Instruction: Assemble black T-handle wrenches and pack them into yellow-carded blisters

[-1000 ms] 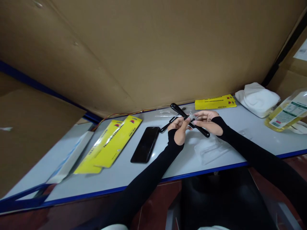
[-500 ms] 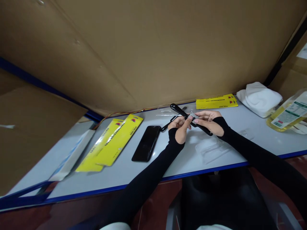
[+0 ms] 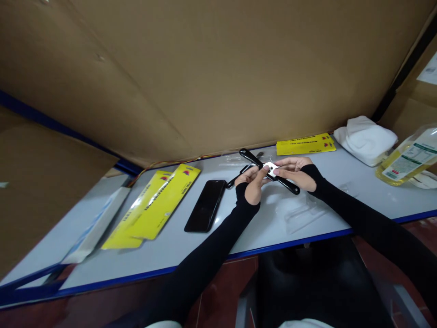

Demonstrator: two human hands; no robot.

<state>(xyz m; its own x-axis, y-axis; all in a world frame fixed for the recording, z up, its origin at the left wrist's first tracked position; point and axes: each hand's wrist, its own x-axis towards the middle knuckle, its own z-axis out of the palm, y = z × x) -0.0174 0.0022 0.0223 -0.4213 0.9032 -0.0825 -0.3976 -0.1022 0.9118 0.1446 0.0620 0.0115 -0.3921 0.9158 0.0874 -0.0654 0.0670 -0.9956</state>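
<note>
At the far left, a long white packet with blue markings [image 3: 95,230] lies slantwise on the pale table [image 3: 164,255]. To its right, two yellow printed cards [image 3: 155,207] overlap, their upper ends leaning toward the back of the table. Next comes a black phone [image 3: 205,205], lying with its dark glass up. Just past its top corner lies a slim black-handled item [image 3: 234,181], partly hidden behind the left hand.

The left hand [image 3: 251,184], in a black sleeve, pinches a black two-handled tool [image 3: 270,169]: the thumb presses on the left side of the pale plate [image 3: 273,166] at its middle, while the fingers curl together behind it. The tool is held above the table between the hands, its handles running diagonally from upper left to lower right. The right hand [image 3: 297,175] pinches the plate's right side, thumb in front and fingers reaching behind it; the fingertips of both hands are partly hidden, so their exact grip there cannot be told.

Clear plastic packaging [image 3: 303,214] lies below the right wrist. Behind that hand rest more yellow cards [image 3: 305,146], then a bundled white cloth [image 3: 365,139], and a bottle of yellow liquid [image 3: 408,157] at the far right.
</note>
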